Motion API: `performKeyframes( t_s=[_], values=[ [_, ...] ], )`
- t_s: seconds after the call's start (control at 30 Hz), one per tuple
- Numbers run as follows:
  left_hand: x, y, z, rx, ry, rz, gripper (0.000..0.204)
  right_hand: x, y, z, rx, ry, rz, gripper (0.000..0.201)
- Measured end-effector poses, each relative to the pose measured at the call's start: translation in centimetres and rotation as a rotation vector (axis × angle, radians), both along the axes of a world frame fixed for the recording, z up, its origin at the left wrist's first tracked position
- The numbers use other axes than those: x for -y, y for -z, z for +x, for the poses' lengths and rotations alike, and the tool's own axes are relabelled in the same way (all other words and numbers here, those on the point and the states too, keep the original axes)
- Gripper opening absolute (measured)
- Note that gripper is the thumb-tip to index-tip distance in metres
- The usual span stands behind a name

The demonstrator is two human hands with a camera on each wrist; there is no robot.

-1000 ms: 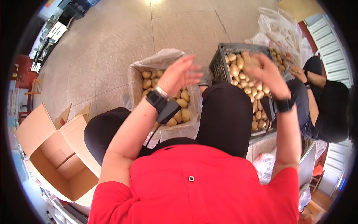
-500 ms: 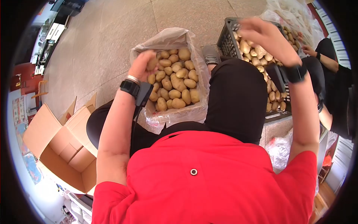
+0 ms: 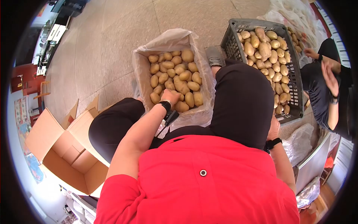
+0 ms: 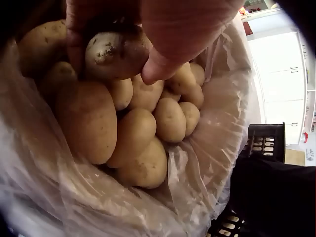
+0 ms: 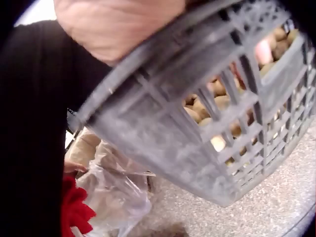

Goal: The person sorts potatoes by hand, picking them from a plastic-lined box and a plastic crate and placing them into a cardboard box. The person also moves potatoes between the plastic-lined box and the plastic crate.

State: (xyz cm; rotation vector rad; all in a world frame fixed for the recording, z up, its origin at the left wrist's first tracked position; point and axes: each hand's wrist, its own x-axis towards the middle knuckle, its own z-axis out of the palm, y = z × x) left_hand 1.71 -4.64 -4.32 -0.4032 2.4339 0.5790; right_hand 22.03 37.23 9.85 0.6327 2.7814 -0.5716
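My left hand (image 3: 172, 96) reaches into the near side of a plastic-lined box (image 3: 141, 71) of potatoes. Its thumb and fingers pinch a potato (image 4: 118, 53) with a pale, marked patch, close over the other potatoes (image 4: 89, 121). My right hand (image 3: 275, 127) is low beside my knee, at the near end of a black slatted crate (image 3: 296, 80) holding more potatoes (image 3: 265, 50). In the right wrist view the heel of this hand (image 5: 116, 24) overlaps the crate's rim (image 5: 133, 61); its fingers are mostly hidden, so I cannot tell how they lie.
An open cardboard carton (image 3: 71, 156) stands at my left. Another person's hand (image 3: 330, 79) and dark-clad legs (image 3: 315, 78) are right of the crate. Clear plastic bags (image 3: 300, 142) lie at the near right, with more plastic sheeting (image 3: 292, 16) behind the crate.
My left hand has gone from the box's left side down to its near side. The right hand has left the top of the crate for its near end. The other person's arm has risen.
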Motion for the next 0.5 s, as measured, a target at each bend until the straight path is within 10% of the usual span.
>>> performKeyframes(
  t_s=[0.5],
  values=[
    [-0.5, -0.2, -0.7, -0.072, 0.103, -0.010, 0.063, 0.4, 0.3, -0.3, -0.027, 0.147, 0.071, 0.025]
  ],
)
